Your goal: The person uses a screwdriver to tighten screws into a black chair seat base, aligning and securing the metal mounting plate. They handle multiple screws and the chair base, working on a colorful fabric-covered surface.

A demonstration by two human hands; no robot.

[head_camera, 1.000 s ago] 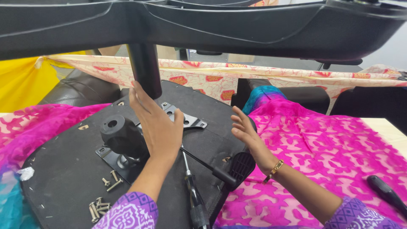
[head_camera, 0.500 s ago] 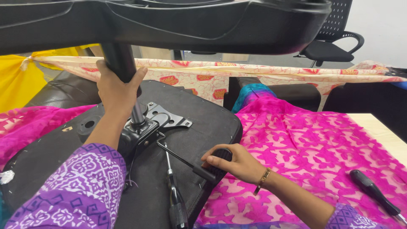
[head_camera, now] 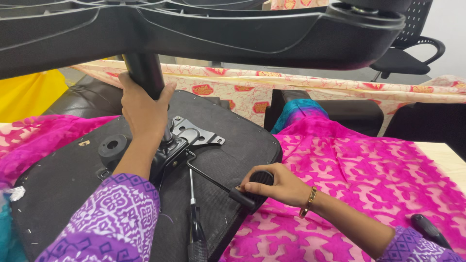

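Note:
An office chair seat (head_camera: 242, 140) lies upside down on pink cloth, its black underside facing up. My left hand (head_camera: 143, 109) is wrapped around the black gas-lift column (head_camera: 143, 73) that stands in the metal mechanism plate (head_camera: 191, 133). The star base (head_camera: 208, 29) spreads overhead on top of that column. My right hand (head_camera: 274, 184) grips the black knob of the adjustment lever (head_camera: 218, 184) at the seat's right edge. A screwdriver (head_camera: 194, 218) rests on the seat between my arms.
Pink patterned fabric (head_camera: 369, 174) covers the table to the right, with a black tool handle (head_camera: 429, 230) lying on it. A round black knob (head_camera: 112, 145) sits on the seat's left. Another office chair (head_camera: 412, 53) stands behind. Yellow cloth (head_camera: 29, 92) hangs at far left.
My left hand rose from the mechanism and closed around the column. My right hand slid from the seat's edge down onto the lever knob. The view shifted left and closer.

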